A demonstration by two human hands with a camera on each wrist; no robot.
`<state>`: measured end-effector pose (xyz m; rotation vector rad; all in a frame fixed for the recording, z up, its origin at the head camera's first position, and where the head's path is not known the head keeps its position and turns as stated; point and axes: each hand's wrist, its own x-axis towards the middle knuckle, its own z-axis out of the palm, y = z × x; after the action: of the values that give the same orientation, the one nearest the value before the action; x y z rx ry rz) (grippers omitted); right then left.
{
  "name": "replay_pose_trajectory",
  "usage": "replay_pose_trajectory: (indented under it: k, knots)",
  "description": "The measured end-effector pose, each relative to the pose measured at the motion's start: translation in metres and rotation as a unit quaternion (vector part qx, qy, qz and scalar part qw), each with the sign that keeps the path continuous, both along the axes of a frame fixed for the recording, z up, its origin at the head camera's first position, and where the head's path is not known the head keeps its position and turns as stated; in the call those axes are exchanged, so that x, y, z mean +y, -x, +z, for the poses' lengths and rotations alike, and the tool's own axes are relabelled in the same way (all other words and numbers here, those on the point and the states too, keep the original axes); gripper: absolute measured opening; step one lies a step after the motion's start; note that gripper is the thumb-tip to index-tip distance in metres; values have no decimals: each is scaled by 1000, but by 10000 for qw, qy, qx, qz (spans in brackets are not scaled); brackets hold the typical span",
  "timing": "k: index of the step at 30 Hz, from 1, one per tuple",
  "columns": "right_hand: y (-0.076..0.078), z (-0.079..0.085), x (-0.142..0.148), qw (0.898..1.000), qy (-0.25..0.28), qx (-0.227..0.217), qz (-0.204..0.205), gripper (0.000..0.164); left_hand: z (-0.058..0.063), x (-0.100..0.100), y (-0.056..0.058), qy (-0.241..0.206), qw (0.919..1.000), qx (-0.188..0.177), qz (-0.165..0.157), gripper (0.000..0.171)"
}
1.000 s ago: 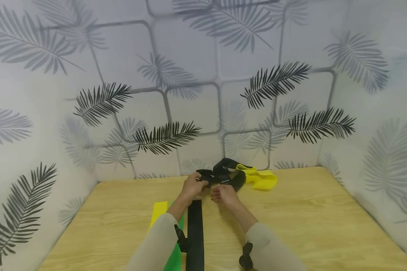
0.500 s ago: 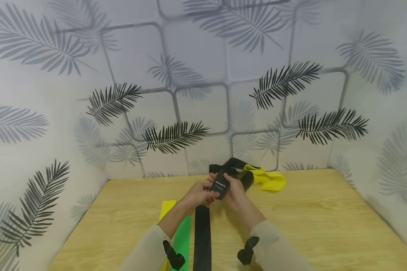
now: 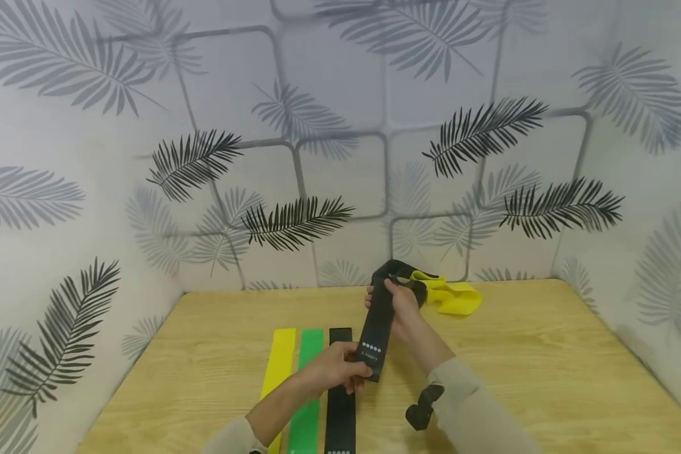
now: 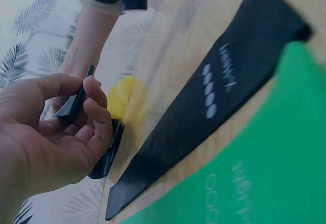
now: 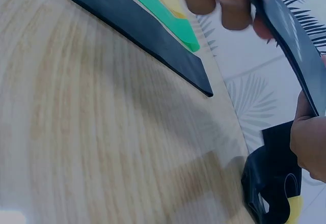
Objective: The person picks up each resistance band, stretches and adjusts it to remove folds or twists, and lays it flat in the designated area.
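A black resistance band (image 3: pixel 374 328) with several white dots and "X-Heavy" lettering slants above the table, stretched out flat between my two hands. Its near end is pinched between the thumb and fingers of my left hand (image 3: pixel 331 367). My right hand (image 3: pixel 404 307) grips the far part, thumb on the front face and fingers behind. Under the left hand lies a second black band (image 3: pixel 340 419), flat on the table and also dotted. Beside it are a green band (image 3: pixel 306 413) and, furthest left, a yellow band (image 3: pixel 282 353), partly hidden by my left forearm.
Behind the right hand, at the table's back edge, sits a loose heap of a black band (image 5: pixel 257 180) and a crumpled yellow band (image 3: pixel 454 297). The wooden table (image 3: pixel 516 366) meets a wall (image 3: pixel 340 176) with a leaf pattern at the back.
The hands have gone from the heap to holding one black band. The left hand has then drawn its near end down toward me, so the folded band is now extended.
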<state>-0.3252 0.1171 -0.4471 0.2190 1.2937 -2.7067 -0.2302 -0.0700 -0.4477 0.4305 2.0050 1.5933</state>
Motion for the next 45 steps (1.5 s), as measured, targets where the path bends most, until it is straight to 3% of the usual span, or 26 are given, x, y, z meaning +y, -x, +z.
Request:
replay_pose_trajectory:
  k: [5,14,18,25,32,36,41,45]
  knots:
    - [4,5,11,9985,-493,-75,-205,52,-6,-3,-20,-17,9982,-330,-493,16]
    - [2,9,21,9977,-676,-62,26,49,-15,-7,-45,-10,9890,-833,-1220,11]
    - [0,7,21,9959,-907,19,31,47,-16,-8,-52,-139,9865,-961,-1316,9]
    - [-1,-2,18,9922,-1197,16,345,46,-16,-10,-57,457,9869,-1027,-1157,11]
    - [-2,-14,16,9859,-1581,-64,552,49,-17,-22,-56,497,9784,-1300,-1526,26]
    - [-2,-19,13,9697,-2393,-51,494,44,-16,-26,-56,438,9713,-1366,-1900,26]
    - [-4,-24,12,9305,-3629,-36,506,35,-12,-28,-60,606,9556,-1366,-2538,40]
    - [-5,-28,10,9092,-4112,37,651,28,-12,-29,-62,636,9403,-1596,-2938,43]
